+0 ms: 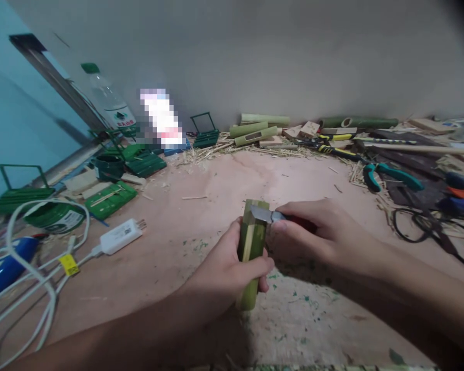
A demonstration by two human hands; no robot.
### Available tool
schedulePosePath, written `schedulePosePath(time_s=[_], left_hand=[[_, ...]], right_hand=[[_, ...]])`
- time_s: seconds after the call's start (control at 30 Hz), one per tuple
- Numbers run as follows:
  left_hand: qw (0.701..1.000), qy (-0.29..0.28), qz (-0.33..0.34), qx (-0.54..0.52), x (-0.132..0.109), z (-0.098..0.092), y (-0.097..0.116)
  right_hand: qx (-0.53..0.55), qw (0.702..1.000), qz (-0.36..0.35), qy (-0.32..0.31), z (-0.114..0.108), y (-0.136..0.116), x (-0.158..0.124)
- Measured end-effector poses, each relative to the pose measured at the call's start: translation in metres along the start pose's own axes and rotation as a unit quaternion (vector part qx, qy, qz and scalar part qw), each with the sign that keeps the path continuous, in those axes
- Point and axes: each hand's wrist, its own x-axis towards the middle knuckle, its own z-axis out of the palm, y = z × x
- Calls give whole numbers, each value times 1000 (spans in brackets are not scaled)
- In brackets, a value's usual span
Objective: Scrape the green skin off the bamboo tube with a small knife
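Observation:
My left hand (243, 263) is wrapped round a green piece of bamboo (251, 247), held tilted above the wooden tabletop (170, 221). A pale strip runs along the bamboo's upper face. In my right hand (313, 226) is a knife (262, 213) with a dark red handle, mostly covered by the fingers. Its short, wide metal blade lies against the bamboo near the far end. The thumb and forefinger press close to the base of the blade. Small green shavings (303, 297) are scattered on the table below the hands.
On the left lie a white charger (120, 237) with looped cable, green-painted pieces (110, 200) and a plastic bottle (114, 103). Cut bamboo tubes (257, 135) line the back wall. To the right are teal-handled pliers (394, 174), scissors (441, 239) and thin sticks.

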Motion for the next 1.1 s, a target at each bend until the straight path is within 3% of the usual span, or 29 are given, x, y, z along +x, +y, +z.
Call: schedulePosePath(time_s=[0.37, 0.83, 0.97, 1.1], left_hand=[[1000, 14, 18, -7, 6, -2, 1], [1000, 16, 23, 6, 2, -2, 2], [1000, 11, 3, 16, -3, 1, 5], [999, -26, -29, 22, -12, 8, 8]], right_hand=[[29, 995, -31, -93, 7, -3, -1], [29, 995, -35, -93, 9, -2, -1], [20, 998, -27, -57, 5, -1, 0], [-17, 998, 31, 56, -8, 4, 5]])
